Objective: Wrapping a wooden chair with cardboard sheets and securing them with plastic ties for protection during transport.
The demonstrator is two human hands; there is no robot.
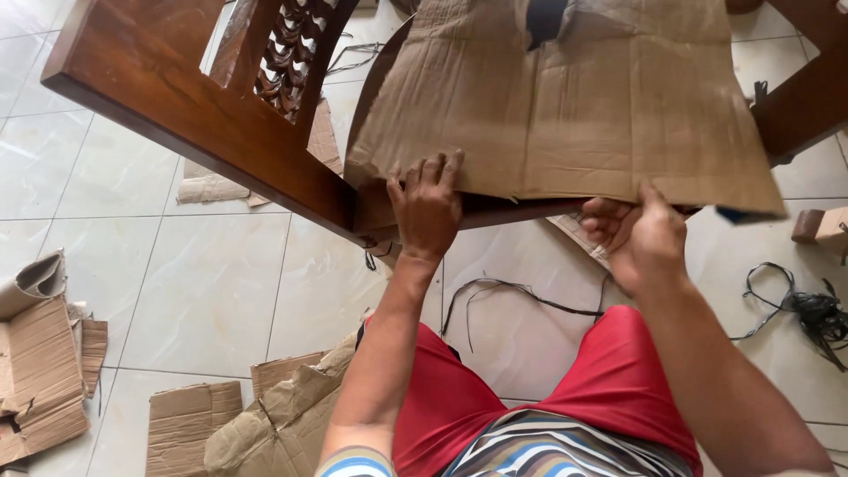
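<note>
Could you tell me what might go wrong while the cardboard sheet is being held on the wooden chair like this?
The cardboard sheet is creased and torn at its top edge, so pulling by the right hand may rip it further. The left hand only presses flat on it, so it could slide off the wooden chair. Loose black straps and cardboard scraps on the tiled floor could cause tripping.

Glossy white tiled floor (203,274), daylight glare, dark carved wooden furniture (185,106), scattered cardboard scraps (44,371)
</note>
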